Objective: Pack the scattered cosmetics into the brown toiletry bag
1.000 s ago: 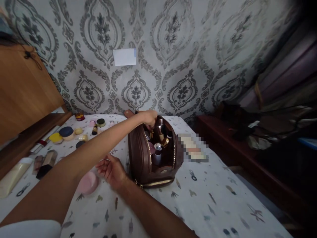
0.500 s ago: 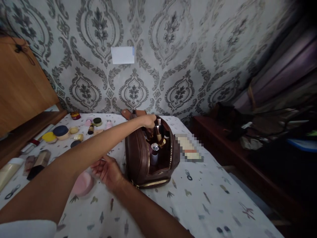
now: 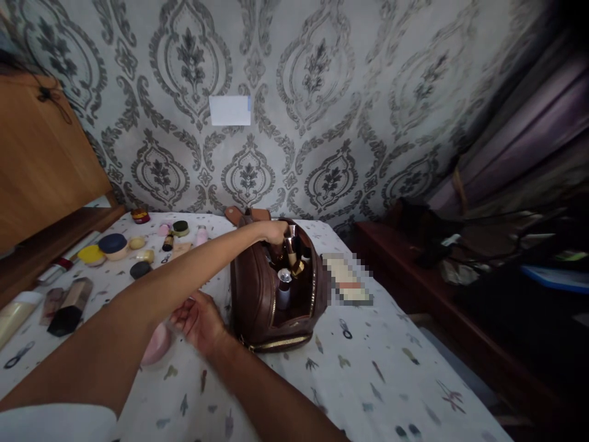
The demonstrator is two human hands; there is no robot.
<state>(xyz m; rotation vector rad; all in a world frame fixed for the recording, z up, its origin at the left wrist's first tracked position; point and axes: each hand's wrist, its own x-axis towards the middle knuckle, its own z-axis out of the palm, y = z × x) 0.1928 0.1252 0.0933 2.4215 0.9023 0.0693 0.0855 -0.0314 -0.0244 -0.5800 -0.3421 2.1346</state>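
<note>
A brown bag (image 3: 253,301) stands unzipped, with a silver-capped bottle (image 3: 284,291) and other small bottles inside. My left hand (image 3: 275,232) reaches over its left rim; its fingers are down in the bag, so what they hold, if anything, is hidden. Under my left forearm lies my right hand (image 3: 197,322), palm up, fingers loosely curled and apart, nothing visible in it. A pink round container (image 3: 156,345) is beside it, partly covered by my left forearm.
Left on the patterned sheet (image 3: 271,393) are a blue-lidded jar (image 3: 113,244), a yellow jar (image 3: 91,255), a black-capped bottle (image 3: 71,307) and a cream tube (image 3: 17,316). A pixelated flat item (image 3: 347,279) lies right of the bag. Behind is a papered wall.
The view has shifted slightly, so the bag appears a little further left and lower. My left hand is still in the bag and my right hand stays beneath the forearm.
</note>
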